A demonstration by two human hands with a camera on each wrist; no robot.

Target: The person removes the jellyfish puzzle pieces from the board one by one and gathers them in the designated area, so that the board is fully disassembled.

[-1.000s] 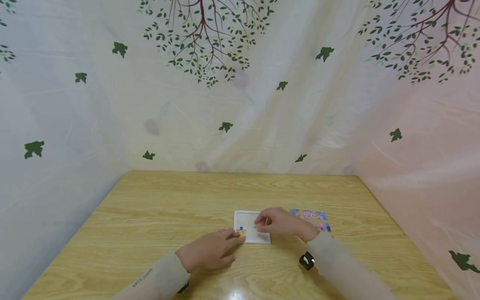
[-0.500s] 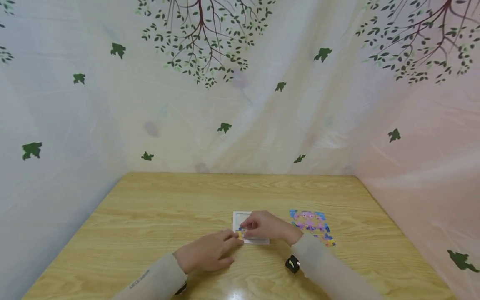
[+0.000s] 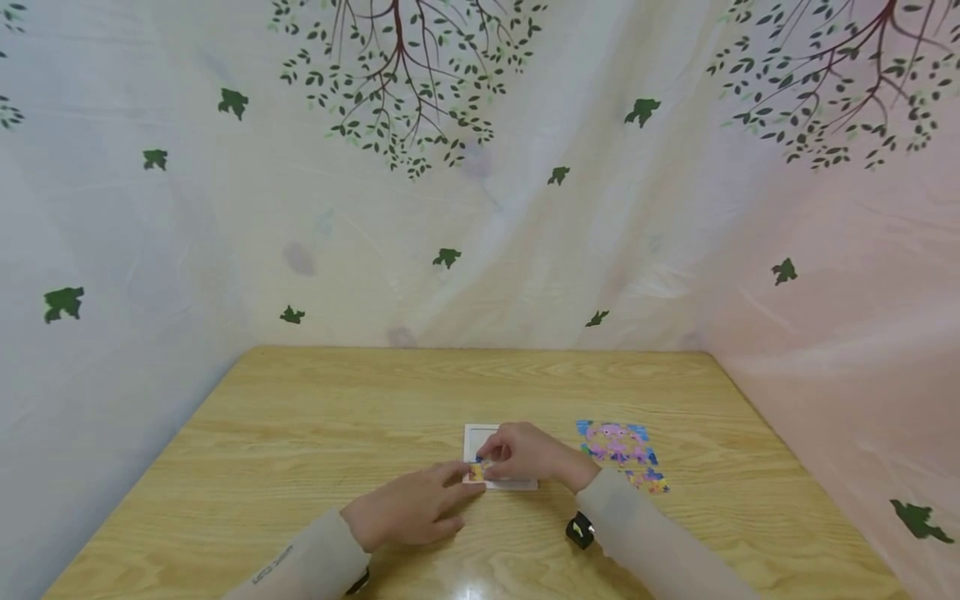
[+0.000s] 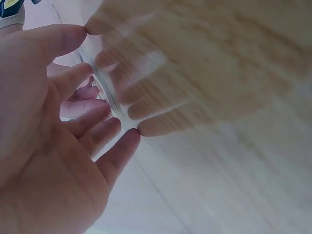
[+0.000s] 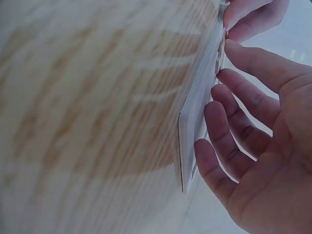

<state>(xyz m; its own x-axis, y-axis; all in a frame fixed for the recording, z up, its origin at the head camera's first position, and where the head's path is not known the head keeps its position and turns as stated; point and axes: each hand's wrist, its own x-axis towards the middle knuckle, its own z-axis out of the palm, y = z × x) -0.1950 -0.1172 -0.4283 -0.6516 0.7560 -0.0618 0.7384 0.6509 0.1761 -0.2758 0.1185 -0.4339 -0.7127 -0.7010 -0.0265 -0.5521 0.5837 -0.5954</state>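
Observation:
A white puzzle tray point(image 3: 522, 484) lies on the table in the head view, partly covered by both hands. Yellow and blue puzzle pieces point(image 3: 477, 472) sit in its lower left corner. My left hand point(image 3: 408, 504), fingers extended, rests at the tray's left front edge and touches the corner pieces. Over the tray, my right hand point(image 3: 536, 457) pinches a small puzzle piece point(image 5: 220, 57) between thumb and forefinger, low against the tray floor. In the right wrist view its other fingers hover along the tray's edge. The piece is mostly hidden by the fingertips.
To the right of the tray lies a pink and blue group of puzzle pieces point(image 3: 618, 442). Several yellow and blue pieces point(image 3: 651, 481) lie just in front of it, near the right sleeve. The wooden table point(image 3: 337, 400) meets patterned curtains behind and at both sides.
My right hand has moved left and down across the tray to the pieces in its corner. More of the pieces at right shows now. The left hand stays almost where it was.

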